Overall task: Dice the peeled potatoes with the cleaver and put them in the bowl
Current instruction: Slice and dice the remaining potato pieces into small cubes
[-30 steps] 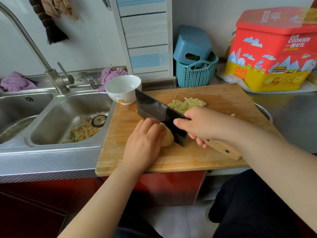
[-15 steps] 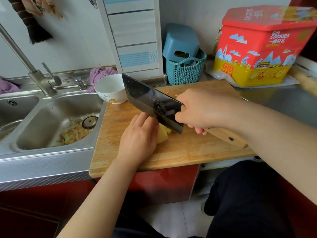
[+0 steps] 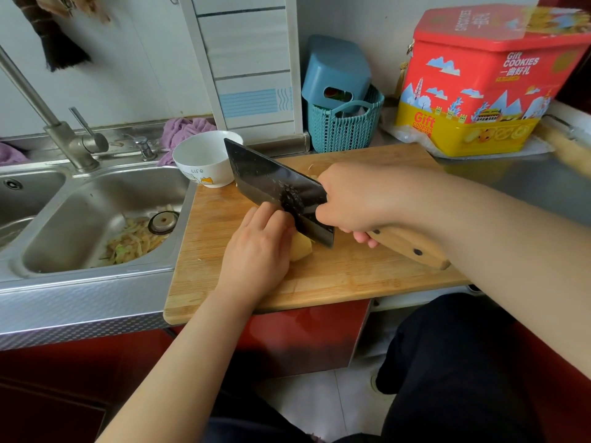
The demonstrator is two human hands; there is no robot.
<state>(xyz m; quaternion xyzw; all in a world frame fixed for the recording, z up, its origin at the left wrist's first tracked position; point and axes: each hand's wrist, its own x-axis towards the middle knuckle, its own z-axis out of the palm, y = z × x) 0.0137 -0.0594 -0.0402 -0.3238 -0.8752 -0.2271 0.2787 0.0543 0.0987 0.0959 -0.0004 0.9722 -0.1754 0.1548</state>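
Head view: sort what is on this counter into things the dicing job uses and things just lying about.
In use:
dark steel cleaver with wooden handle, gripped by right hand
pale yellow peeled potato piece, held by left hand
white ceramic bowl
wooden cutting board

Lying about:
red and yellow cookie tin
teal woven plastic basket
purple cloth

Both forearms are bare up to the frame edges, with no sleeves in view. The left hand [image 3: 259,251] and right hand [image 3: 358,199] wear no gloves, rings, watch or bracelets. The fingernails that show on the right hand are short and unpainted. Below the arms, at lower right, the person wears dark, near-black clothing [image 3: 454,372] of plain soft fabric, without visible pattern, print or fastenings. More of the same dark cloth shows along the bottom edge.
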